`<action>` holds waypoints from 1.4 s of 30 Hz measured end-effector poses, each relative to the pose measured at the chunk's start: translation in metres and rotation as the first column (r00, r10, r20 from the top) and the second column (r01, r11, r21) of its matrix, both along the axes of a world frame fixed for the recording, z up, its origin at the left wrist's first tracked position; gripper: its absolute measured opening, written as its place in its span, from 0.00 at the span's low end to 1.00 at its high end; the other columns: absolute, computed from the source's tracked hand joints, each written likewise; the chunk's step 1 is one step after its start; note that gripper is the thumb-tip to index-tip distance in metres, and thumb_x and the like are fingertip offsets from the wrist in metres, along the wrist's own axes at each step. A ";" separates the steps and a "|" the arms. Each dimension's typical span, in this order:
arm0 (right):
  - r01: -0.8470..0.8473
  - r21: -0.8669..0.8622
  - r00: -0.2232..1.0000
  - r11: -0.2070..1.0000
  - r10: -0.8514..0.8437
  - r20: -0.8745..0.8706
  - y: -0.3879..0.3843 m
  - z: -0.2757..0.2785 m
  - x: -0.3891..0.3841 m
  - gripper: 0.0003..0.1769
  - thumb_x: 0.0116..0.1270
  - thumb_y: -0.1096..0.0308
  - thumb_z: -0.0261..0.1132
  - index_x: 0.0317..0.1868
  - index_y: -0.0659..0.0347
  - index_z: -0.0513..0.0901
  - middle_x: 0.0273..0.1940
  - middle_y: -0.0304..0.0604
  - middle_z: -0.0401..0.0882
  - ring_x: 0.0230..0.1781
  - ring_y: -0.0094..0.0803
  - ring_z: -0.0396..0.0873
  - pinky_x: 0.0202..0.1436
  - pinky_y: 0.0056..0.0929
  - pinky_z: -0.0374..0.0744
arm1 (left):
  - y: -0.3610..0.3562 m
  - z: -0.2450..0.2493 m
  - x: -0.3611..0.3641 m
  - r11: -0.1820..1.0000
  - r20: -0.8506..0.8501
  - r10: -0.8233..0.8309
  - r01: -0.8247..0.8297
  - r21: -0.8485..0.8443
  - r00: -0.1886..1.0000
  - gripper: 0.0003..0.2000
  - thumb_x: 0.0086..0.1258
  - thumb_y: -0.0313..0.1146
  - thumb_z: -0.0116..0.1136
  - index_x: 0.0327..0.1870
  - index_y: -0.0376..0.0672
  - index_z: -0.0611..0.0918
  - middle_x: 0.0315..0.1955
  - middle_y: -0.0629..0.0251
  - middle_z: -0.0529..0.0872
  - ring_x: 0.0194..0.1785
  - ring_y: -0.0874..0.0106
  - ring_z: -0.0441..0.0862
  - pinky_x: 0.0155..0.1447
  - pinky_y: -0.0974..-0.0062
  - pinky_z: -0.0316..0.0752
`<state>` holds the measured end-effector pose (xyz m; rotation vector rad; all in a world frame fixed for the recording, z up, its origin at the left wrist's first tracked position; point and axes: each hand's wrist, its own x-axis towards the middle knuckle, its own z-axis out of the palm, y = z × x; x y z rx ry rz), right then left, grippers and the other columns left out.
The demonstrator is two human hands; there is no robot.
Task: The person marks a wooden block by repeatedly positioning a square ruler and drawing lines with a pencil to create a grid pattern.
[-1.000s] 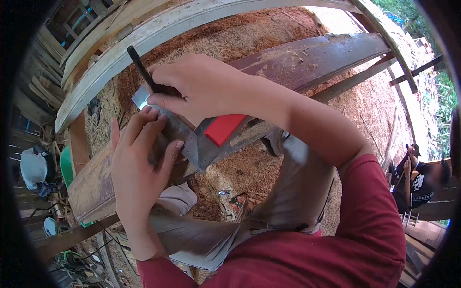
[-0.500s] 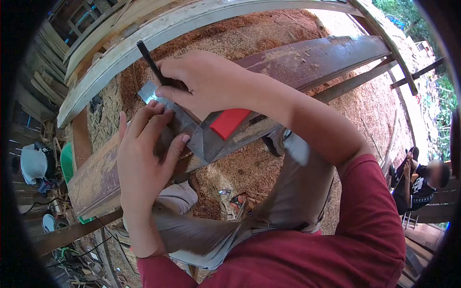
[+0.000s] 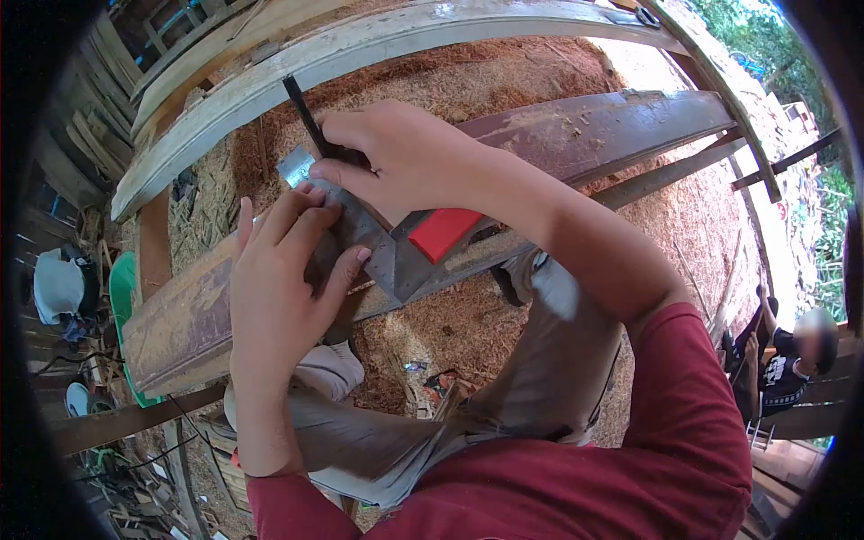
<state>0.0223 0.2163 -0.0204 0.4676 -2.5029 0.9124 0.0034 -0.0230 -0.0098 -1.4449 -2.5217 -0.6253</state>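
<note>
A long brown-painted wooden board [image 3: 643,126] lies across in front of me, dusted with sawdust. On it rests a flat grey metal square [image 3: 402,270] with small rivet-like dots and an angled corner. Beside that corner is a red block [image 3: 443,236], partly under my right forearm. My left hand [image 3: 281,288] is bent over the metal, fingertips and thumb gripping it at its edges. Between the thumb and fingers of my right hand [image 3: 396,153] a slim black marking stick [image 3: 304,112] slants down to the metal; its lower tip is hidden.
Beyond the board runs a long pale beam [image 3: 360,49]. Sawdust and shavings cover the ground [image 3: 450,333]. A green chair-like object [image 3: 123,288] stands at the left. Another person [image 3: 792,360] sits at the right edge, and a wooden rail [image 3: 738,117] crosses there.
The whole view has shifted slightly. Both hands, the metal square and the black stick keep nearly the same positions relative to one another.
</note>
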 end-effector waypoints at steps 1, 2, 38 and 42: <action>-0.004 0.011 1.000 1.000 0.004 -0.005 0.000 0.000 0.000 0.17 0.80 0.55 0.72 0.48 0.63 0.84 0.35 0.62 0.88 0.41 0.69 0.87 0.45 0.63 0.82 | 0.000 0.000 0.000 1.000 0.002 0.000 0.000 0.000 1.000 0.22 0.75 0.43 0.78 0.63 0.41 0.91 0.65 0.57 0.88 0.70 0.51 0.87 0.88 0.32 0.62; -0.007 0.022 1.000 1.000 0.008 -0.010 0.000 -0.001 0.000 0.17 0.80 0.56 0.72 0.50 0.63 0.83 0.35 0.61 0.87 0.40 0.68 0.86 0.44 0.61 0.81 | 0.000 0.000 0.000 1.000 0.003 0.000 0.000 0.000 1.000 0.22 0.75 0.43 0.78 0.63 0.41 0.91 0.66 0.56 0.88 0.70 0.51 0.87 0.88 0.32 0.62; -0.040 0.055 0.999 0.998 0.038 0.040 -0.001 0.005 0.007 0.17 0.82 0.57 0.69 0.49 0.65 0.85 0.42 0.60 0.90 0.47 0.67 0.89 0.53 0.62 0.85 | 0.000 -0.002 0.002 1.000 -0.018 0.009 -0.009 0.006 1.000 0.23 0.75 0.44 0.77 0.64 0.41 0.90 0.66 0.57 0.87 0.71 0.51 0.86 0.88 0.32 0.62; -0.062 0.069 0.997 0.996 0.060 0.040 0.001 0.007 0.011 0.18 0.82 0.55 0.69 0.48 0.65 0.85 0.41 0.59 0.90 0.48 0.66 0.89 0.53 0.62 0.84 | 0.000 -0.002 0.002 1.000 -0.009 0.007 -0.007 0.005 1.000 0.22 0.75 0.43 0.77 0.64 0.41 0.90 0.66 0.58 0.88 0.70 0.51 0.86 0.88 0.32 0.61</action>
